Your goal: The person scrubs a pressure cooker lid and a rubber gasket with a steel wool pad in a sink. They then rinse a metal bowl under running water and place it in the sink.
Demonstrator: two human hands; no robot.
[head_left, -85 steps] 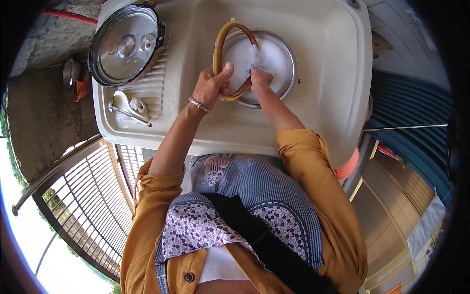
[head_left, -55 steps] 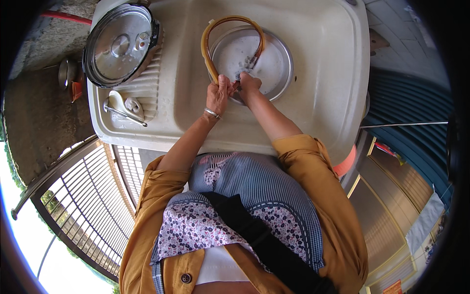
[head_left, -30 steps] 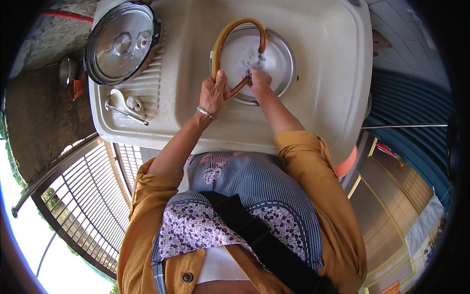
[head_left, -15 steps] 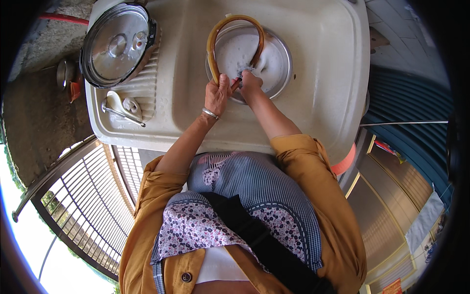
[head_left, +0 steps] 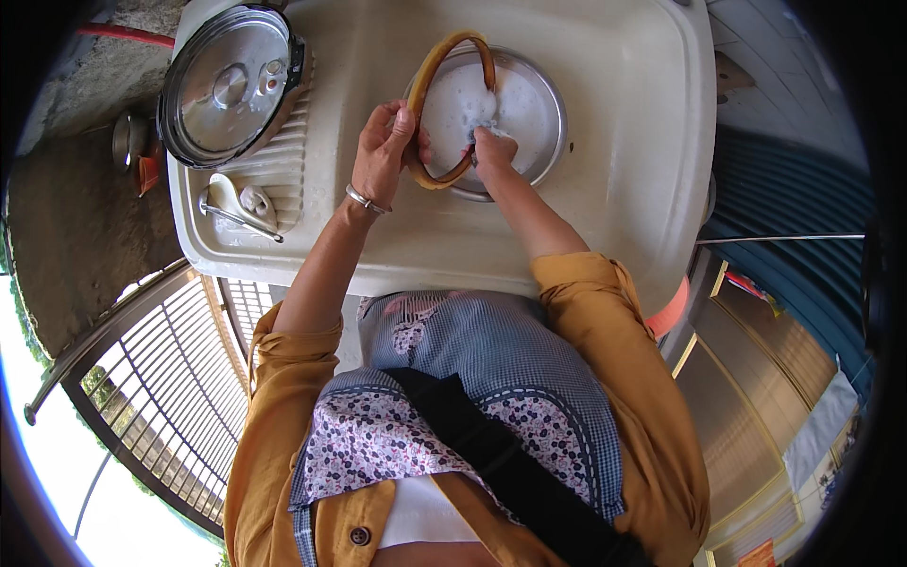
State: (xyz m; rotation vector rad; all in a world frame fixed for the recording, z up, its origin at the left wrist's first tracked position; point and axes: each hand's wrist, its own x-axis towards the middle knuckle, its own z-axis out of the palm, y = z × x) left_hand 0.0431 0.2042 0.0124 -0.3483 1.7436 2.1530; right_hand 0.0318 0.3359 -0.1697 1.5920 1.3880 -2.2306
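Your left grip [head_left: 381, 151] is clamped on the yellow-brown ring [head_left: 431, 71], at its left side, with the thumb on the side facing you and fingertips showing inside the loop. The ring is tilted above the metal bowl [head_left: 561, 132], its far edge reaching past the bowl's rim and its right side in front of the white suds [head_left: 529, 109]. Your right grip [head_left: 495, 154] is closed around a grey scrubber [head_left: 474, 135], mostly hidden by your fingers and foam, against the right side of the ring. Foam also clings to the ring just above that grip.

The bowl sits in the pale sink [head_left: 624, 189], whose ribbed drainboard [head_left: 295, 156] lies to your left. On it you have a round metal lid [head_left: 229, 87] with a black rim, well apart from the ring. Nearer you lie a white spoon [head_left: 223, 193], a metal utensil [head_left: 248, 225] and a small pale lump [head_left: 255, 200], all close together.

You wear a silver bracelet [head_left: 367, 200] on your left wrist, rolled mustard sleeves [head_left: 624, 340] and a checked apron [head_left: 472, 340] with floral panels, crossed by a black strap [head_left: 501, 444]
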